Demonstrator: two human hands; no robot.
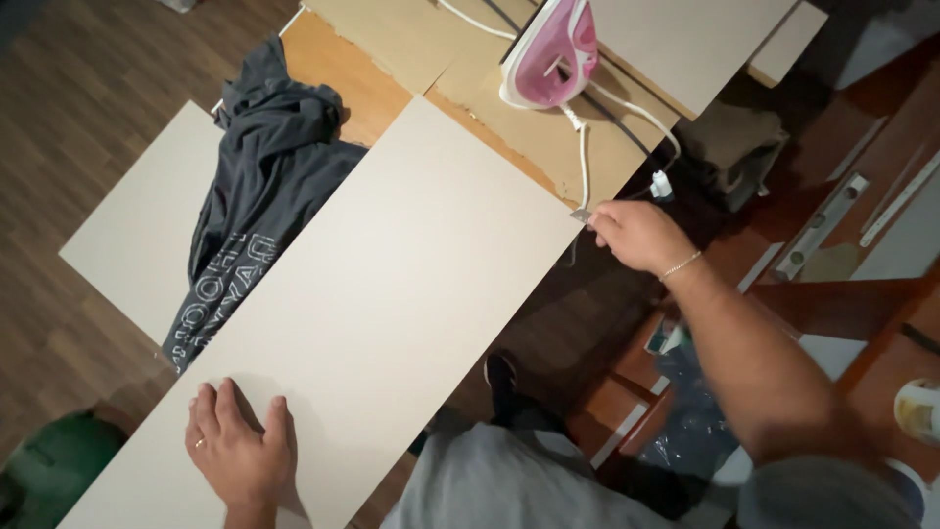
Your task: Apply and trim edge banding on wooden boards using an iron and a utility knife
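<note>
Long pale board (pixel 392 294) lying flat on the table (pixel 372 98), running from 7 o'clock to 1 o'clock across the middle of the view. Looks stiff, thin and smooth; probably rather light for its length but awkward, likely to swing or slide if held at one end only. Smooth face, so slippery under a flat palm; edges and corners probably easy to chip. Best taken by the two long edges, or one end pressed down while the other is worked.

Left hand (pixel 240 446) at 7 o'clock, flat on the near end of the board, fingers spread, grip released and only pressing down. Right hand (pixel 636 235) at 3 o'clock, at the far corner of the board, grip clenched on a small thin thing (pixel 583 214) at the edge; too small to tell what.

Dark grey garment (pixel 259 206) at 10 o'clock, crumpled, lying partly over a second pale board (pixel 147 225) and just beside the long one. Pink and white iron (pixel 550 54) at 12 o'clock, standing on brown cardboard (pixel 509 118), its white cord (pixel 585 162) hanging down to a plug (pixel 662 184) near the right hand. Cord and plug close to the worked corner, likely to get in the way. Wooden floor (pixel 78 78) at 9 o'clock.
</note>
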